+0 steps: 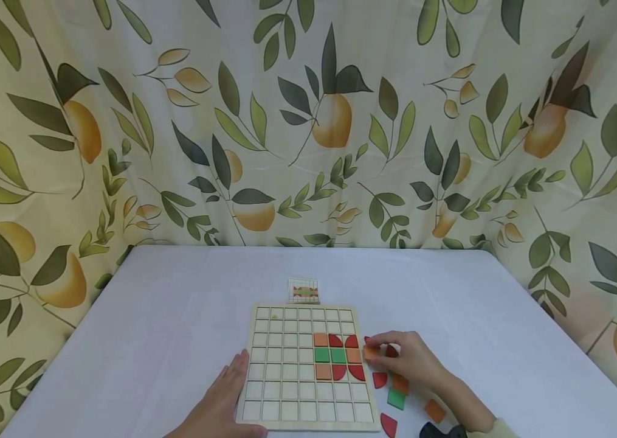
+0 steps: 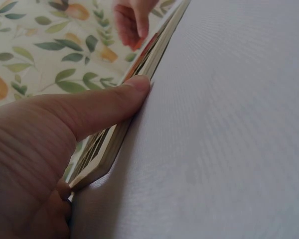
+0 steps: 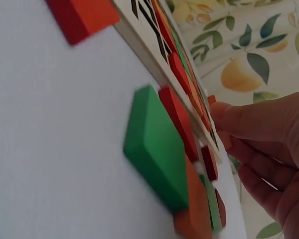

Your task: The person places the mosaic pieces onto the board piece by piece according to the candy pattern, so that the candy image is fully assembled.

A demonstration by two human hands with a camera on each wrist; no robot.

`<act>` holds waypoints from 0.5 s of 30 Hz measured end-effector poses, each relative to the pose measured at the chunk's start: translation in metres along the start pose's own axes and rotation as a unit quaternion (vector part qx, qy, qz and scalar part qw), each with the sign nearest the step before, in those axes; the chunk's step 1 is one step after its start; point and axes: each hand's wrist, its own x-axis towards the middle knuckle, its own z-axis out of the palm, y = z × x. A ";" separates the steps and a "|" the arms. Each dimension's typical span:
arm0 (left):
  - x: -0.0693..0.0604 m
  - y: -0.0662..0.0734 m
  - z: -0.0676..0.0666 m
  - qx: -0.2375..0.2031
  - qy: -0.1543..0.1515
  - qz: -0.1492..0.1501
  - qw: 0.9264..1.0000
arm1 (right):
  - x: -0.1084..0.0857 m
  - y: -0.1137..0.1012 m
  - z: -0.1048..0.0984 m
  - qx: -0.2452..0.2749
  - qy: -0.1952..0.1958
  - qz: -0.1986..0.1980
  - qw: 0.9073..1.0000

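A wooden grid board [image 1: 281, 391] lies flat on the white table. My left hand [image 1: 219, 395] rests at its near left corner, fingers straight along the left side and thumb [image 2: 114, 102] against the near edge. Just past the board's right edge, my right hand [image 1: 413, 360] pinches an orange square tile [image 1: 371, 353] between thumb and fingertips. On the right half of the grid sit orange squares, two green squares [image 1: 329, 355] and red quarter-round tiles [image 1: 356, 371]. Loose tiles lie under and near the right hand, among them a green square [image 3: 157, 149].
A small pattern card [image 1: 304, 291] lies beyond the board's far edge. Nearer on the right are a loose orange square [image 1: 435, 411], a red quarter-round piece [image 1: 388, 424] and a black object [image 1: 442, 431] cut off by the frame. A leaf-patterned curtain [image 1: 308, 182] hangs behind the table.
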 end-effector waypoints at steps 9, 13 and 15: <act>0.002 -0.001 0.001 -0.002 0.001 -0.004 1.000 | 0.012 -0.012 0.009 0.031 -0.001 0.008 0.999; 0.002 -0.002 0.002 0.000 0.003 -0.005 1.000 | 0.018 -0.015 0.012 0.032 0.003 -0.012 0.999; 0.002 -0.003 0.001 -0.001 0.003 -0.005 1.000 | 0.021 -0.017 0.015 0.029 0.006 -0.022 0.999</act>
